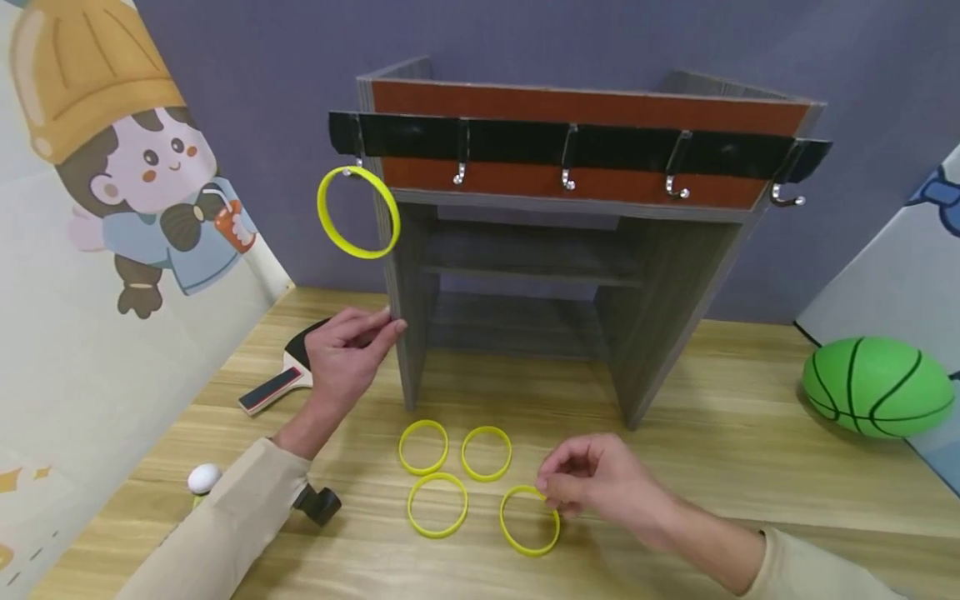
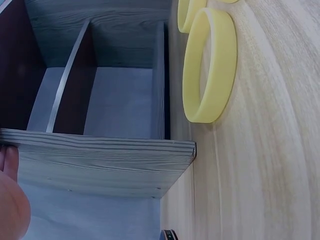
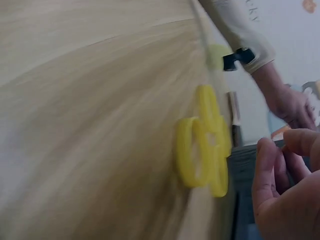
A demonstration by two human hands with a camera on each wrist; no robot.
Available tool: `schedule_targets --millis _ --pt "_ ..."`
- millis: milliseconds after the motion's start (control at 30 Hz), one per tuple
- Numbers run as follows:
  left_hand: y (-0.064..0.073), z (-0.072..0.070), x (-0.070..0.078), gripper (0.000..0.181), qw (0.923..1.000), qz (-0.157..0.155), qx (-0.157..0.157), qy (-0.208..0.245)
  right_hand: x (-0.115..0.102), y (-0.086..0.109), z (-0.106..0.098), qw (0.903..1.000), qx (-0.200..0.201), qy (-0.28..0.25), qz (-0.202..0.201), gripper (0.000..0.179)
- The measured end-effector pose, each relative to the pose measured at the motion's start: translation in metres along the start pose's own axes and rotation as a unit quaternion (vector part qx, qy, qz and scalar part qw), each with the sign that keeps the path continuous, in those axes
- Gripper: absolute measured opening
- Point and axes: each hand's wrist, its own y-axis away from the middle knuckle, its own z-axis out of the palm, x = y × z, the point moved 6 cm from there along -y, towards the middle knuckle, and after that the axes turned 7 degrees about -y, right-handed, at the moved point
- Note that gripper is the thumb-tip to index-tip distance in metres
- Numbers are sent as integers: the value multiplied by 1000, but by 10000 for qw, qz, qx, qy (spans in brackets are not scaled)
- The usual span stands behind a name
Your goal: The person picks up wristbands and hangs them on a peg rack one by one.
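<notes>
Wood tbl (image 1: 750, 475) | ylw ring (image 1: 533, 552) nr R hand (image 1: 600, 483), loosely curled, empty | L hand (image 1: 347, 352) grips shelf (image 1: 532, 250)

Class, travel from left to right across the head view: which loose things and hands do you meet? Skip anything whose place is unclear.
White ball, paddle, left hand, far-right yellow ring of the four on the table, right hand, green basketball.

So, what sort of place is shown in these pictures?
Perhaps a children's play area: a cartoon figure decorates one wall, and a green ball and a table-tennis paddle lie on the wooden surface.
</notes>
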Motion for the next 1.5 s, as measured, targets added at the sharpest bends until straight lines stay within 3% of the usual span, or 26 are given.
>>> schedule_targets --millis 200,467,633,867,1500 --pt "0 1 13 21 9998 -160 19 -65 26 2 -12 9991 161 -85 395 20" --pt "2 1 12 21 9994 -288 88 -167 47 1 -17 9975 141 128 678 20" --pt "1 1 12 23 9993 -235 72 -297 52 -2 -17 9977 113 142 652 18" --pt "-3 4 13 24 10000 -38 2 -81 55 -3 -18 9974 126 180 679 20" --pt "-5 2 12 24 9998 -111 -149 -7 57 -10 -18 9966 207 194 774 20"
